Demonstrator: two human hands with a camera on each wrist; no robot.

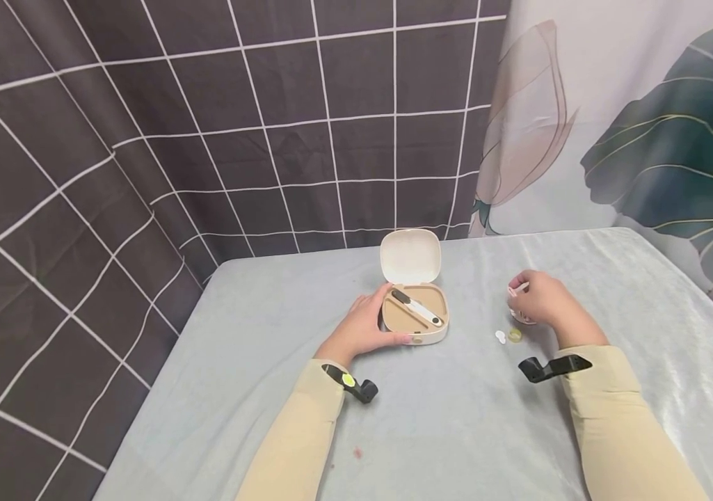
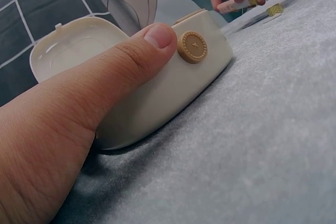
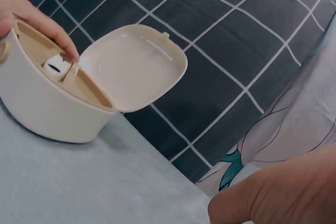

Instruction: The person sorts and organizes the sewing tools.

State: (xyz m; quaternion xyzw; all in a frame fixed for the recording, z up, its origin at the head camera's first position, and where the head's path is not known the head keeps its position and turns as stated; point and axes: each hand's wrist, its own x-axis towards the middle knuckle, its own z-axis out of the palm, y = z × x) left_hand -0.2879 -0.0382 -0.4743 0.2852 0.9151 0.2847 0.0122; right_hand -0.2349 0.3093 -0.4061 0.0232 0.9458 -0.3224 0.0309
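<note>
My left hand (image 1: 365,323) holds a cream sewing box (image 1: 429,338) on the table, thumb beside its tan button-shaped catch (image 2: 192,46) and fingers along the far side. The box's lid (image 1: 410,256) stands up, hinged at the back. Across its tan inner tray (image 1: 398,320) lies a white tool with dark ends (image 1: 421,311). To the right of the box, my right hand (image 1: 542,299) pinches a small pale piece (image 2: 239,4), whose kind I cannot tell. Beneath that hand a white round thing (image 1: 522,317) is partly hidden.
Beside the right hand lie a small white piece (image 1: 501,337) and a yellowish ring-shaped piece (image 1: 515,335). A grey cloth (image 1: 237,390) covers the table. Dark gridded curtain (image 1: 268,139) hangs behind and to the left, with a leaf-patterned one (image 1: 544,181) at the right.
</note>
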